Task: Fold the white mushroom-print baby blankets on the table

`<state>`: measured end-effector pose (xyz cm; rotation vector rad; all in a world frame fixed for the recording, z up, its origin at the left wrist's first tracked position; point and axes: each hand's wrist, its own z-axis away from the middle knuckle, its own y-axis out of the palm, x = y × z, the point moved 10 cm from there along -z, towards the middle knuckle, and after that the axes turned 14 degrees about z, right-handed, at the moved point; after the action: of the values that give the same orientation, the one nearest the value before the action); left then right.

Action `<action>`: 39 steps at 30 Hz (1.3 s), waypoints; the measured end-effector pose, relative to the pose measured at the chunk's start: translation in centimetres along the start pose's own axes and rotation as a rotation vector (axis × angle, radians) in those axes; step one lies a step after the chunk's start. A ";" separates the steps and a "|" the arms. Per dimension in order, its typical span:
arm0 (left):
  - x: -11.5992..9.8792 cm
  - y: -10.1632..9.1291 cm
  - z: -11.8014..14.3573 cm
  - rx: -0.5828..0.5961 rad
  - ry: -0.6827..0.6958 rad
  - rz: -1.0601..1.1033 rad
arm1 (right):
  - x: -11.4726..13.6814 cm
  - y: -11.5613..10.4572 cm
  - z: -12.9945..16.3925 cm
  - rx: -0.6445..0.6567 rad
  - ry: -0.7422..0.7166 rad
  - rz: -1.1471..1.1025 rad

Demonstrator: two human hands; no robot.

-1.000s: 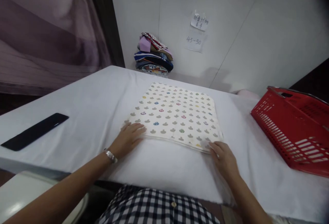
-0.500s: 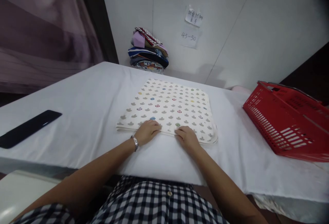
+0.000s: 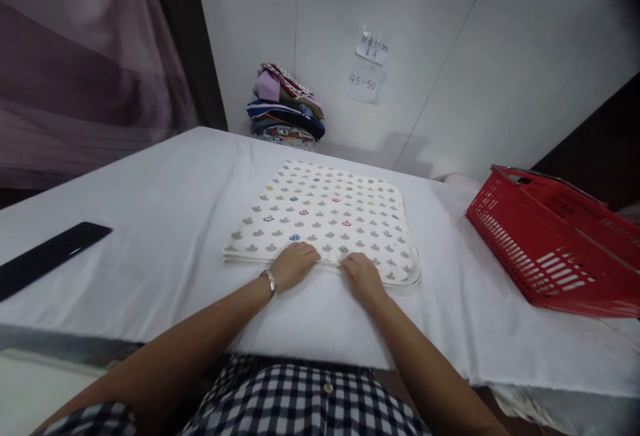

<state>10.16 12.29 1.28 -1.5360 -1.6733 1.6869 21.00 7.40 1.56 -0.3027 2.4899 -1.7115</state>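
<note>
A folded cream cloth (image 3: pixel 327 213) printed with small grey and coloured shapes lies flat in the middle of the white-covered table (image 3: pixel 165 209). My left hand (image 3: pixel 294 265), with a metal watch at the wrist, rests on the cloth's near edge with its fingers curled over it. My right hand (image 3: pixel 363 274) sits close beside it on the same edge, fingers bent against the cloth. Whether either hand pinches the edge is hidden.
A red plastic basket (image 3: pixel 550 243) stands at the right of the table. A black flat device (image 3: pixel 47 259) lies at the left edge. A stack of folded clothes (image 3: pixel 286 108) sits against the far wall, under two paper notes (image 3: pixel 369 66).
Both hands have slid along the cloth's near edge from its two corners to meet at the middle. In the last half second they have stayed there.
</note>
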 end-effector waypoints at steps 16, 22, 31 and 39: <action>-0.3 0.6 -0.2 0.042 0.030 -0.100 | 1.5 0.3 -0.3 -0.059 -0.131 0.121; -0.3 0.5 0.3 0.015 0.025 -0.081 | 1.7 -0.1 -0.1 -0.085 -0.177 0.115; -0.6 0.3 0.2 0.003 0.053 -0.110 | 1.4 0.2 0.2 -0.111 -0.154 0.051; -0.2 0.3 -0.5 -0.012 -0.037 -0.094 | 1.9 -0.7 0.1 -0.070 -0.147 -0.023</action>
<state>10.73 12.33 1.24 -1.4162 -1.7481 1.6707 19.23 6.64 2.25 -0.4477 2.4522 -1.5513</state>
